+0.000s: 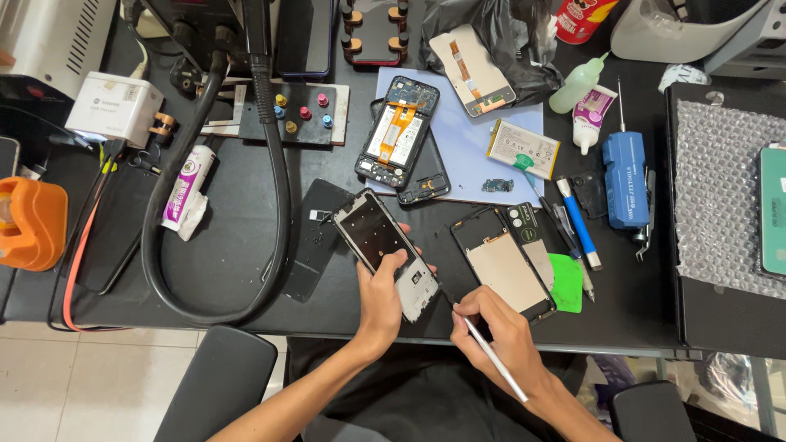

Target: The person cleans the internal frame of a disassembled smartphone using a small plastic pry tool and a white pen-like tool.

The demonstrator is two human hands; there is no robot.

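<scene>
Gripping a phone frame [387, 252] from below, the left hand [381, 299] is tilting it above the table's [229, 245] front edge. Beside it, the right hand [501, 329] is pinching a white tool [494, 357] like a pen, its tip touching the frame's lower corner. Another opened phone [502, 263] is lying just right of them.

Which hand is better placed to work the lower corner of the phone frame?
Right. The right hand holds the thin white tool, tip near that corner; the left hand grips the phone frame.
</scene>
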